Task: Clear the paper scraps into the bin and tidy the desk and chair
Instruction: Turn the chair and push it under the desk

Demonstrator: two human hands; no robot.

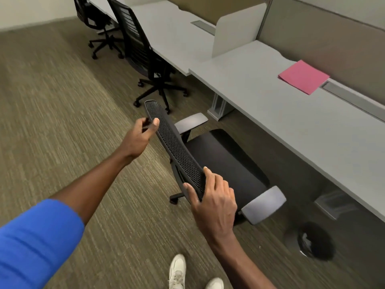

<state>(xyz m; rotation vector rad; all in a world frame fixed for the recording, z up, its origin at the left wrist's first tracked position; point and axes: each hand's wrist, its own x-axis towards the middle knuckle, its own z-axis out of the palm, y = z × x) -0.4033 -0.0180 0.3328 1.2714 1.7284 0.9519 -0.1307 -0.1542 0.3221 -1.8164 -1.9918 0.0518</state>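
Chair (220, 159) sits on carpet (62, 122) just in front of desk (291, 126), seat facing the desk, not tucked under. Right hand (212, 203) wrapped on the near end of the mesh backrest top, thumb and fingers closed around it. Left hand (141, 134) at the far end, thumb against the edge, fingers curled loose, not clearly gripping. Pink folder (304, 77) lies flat on desk. Bin (316, 240) under desk to the right, white scraps (307, 240) inside. Two more chairs (143, 53) further along.

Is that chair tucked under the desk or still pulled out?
Pulled out. The chair stands clear of the desk, seat fully visible, both hands on its backrest.
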